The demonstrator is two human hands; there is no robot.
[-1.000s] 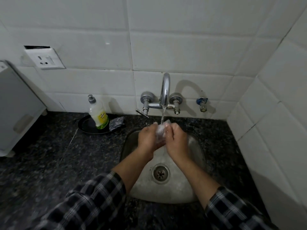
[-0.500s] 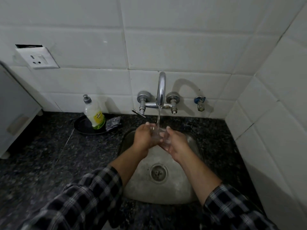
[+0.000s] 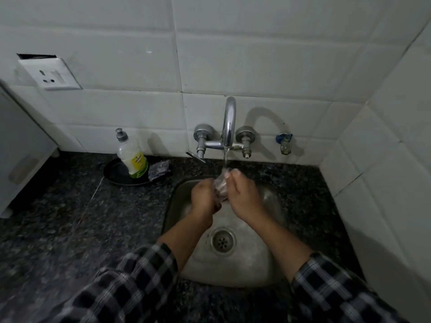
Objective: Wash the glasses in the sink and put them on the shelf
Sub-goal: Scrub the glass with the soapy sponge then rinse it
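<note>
A small clear glass [image 3: 221, 186] is held between both hands over the steel sink [image 3: 268, 271], right under the running stream from the chrome tap [image 3: 229, 122]. My left hand [image 3: 204, 198] wraps the glass from the left. My right hand [image 3: 243, 197] grips it from the right, fingertips at its rim. Most of the glass is hidden by my fingers. The sink basin holds no other glass that I can see; its drain [image 3: 223, 240] lies below my wrists.
A dish soap bottle [image 3: 131, 157] stands on a black dish [image 3: 114, 173] with a scrub pad [image 3: 159, 169] left of the sink. Dark granite counter [image 3: 70, 217] surrounds it. White tiled walls stand behind and to the right; a white appliance [image 3: 21, 155] sits far left.
Both hands have kept turning the glass under the water; my right hand closed back against it after opening slightly. The view has shifted a little.
</note>
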